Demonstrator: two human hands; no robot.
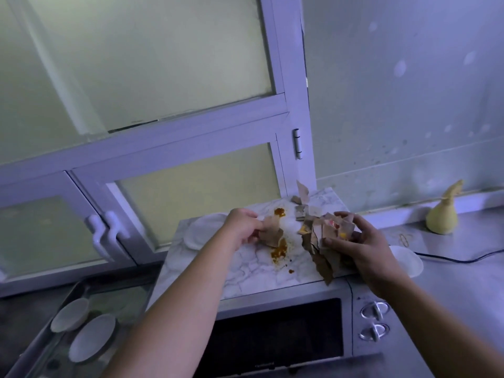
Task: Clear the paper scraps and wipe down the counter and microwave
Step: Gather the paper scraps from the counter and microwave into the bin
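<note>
A marble-patterned sheet covers the top of the microwave [245,271]. My left hand [242,227] pinches a brown paper scrap [270,233] over the orange stains [279,251]. My right hand [360,246] grips a bunch of brown paper scraps [324,238] at the sheet's right side; some hang down past the front edge. More loose scraps [301,203] lie at the far right corner of the top. A second orange stain [279,212] sits further back.
A white cloth or plate [199,230] lies on the microwave's left. The door and two knobs [375,321] face me. A yellow tied bag [441,216], a white dish [407,260] and a black cord [458,257] lie on the steel counter. A tray with two dishes [81,326] sits lower left.
</note>
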